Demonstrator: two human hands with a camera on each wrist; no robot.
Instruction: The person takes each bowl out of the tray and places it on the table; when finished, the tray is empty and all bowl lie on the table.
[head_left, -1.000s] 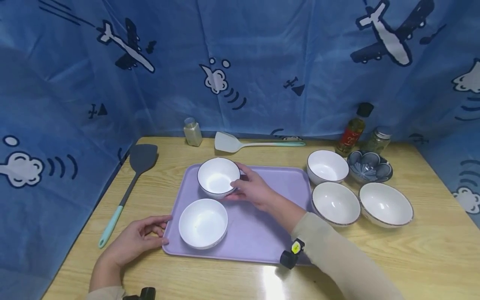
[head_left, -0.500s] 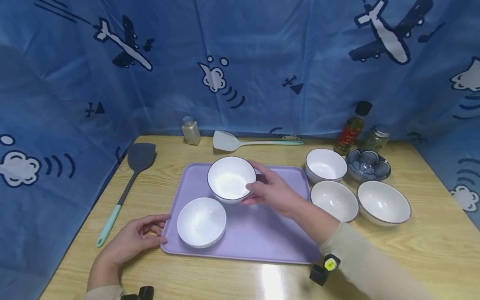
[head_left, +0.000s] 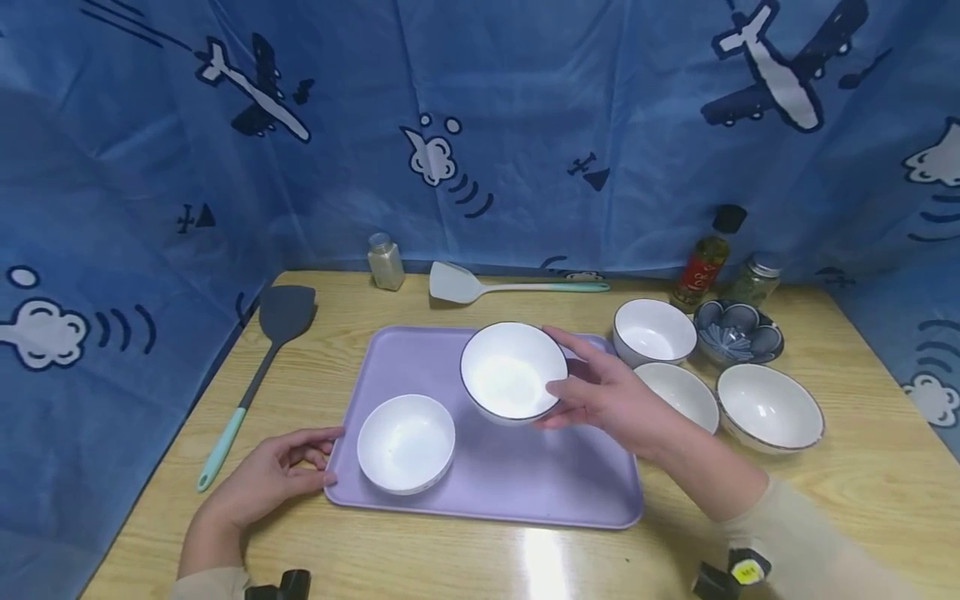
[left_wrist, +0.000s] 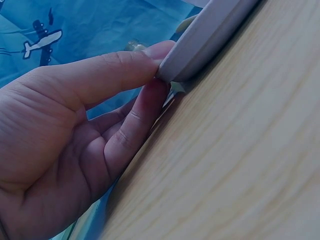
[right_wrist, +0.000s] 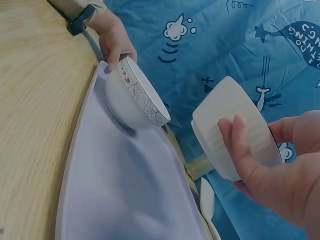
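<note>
My right hand (head_left: 611, 400) grips a white bowl with a thin dark rim (head_left: 512, 371), thumb over the rim and fingers against its side. The right wrist view shows this bowl (right_wrist: 227, 122) raised above the tray, its outside plain and ribbed. My left hand (head_left: 273, 475) pinches the left edge of the lilac tray (head_left: 525, 487); in the left wrist view, thumb and finger meet at the tray's rim (left_wrist: 205, 42). A second white bowl (head_left: 407, 446) sits on the tray's left part; a grey floral band on its outside shows in the right wrist view.
Right of the tray stand white bowls (head_left: 770, 408) and a dark blue patterned bowl (head_left: 738, 333). Behind them are a red-labelled bottle (head_left: 701, 271) and a lidded jar (head_left: 756, 282). A dark spatula (head_left: 277, 329), a pale spatula (head_left: 457, 285) and a small shaker (head_left: 386, 263) lie or stand around.
My right hand has lifted the dark-rimmed bowl off the tray's back left and carried it to the right. The left hand stays at the tray edge; the other bowls have not moved.
</note>
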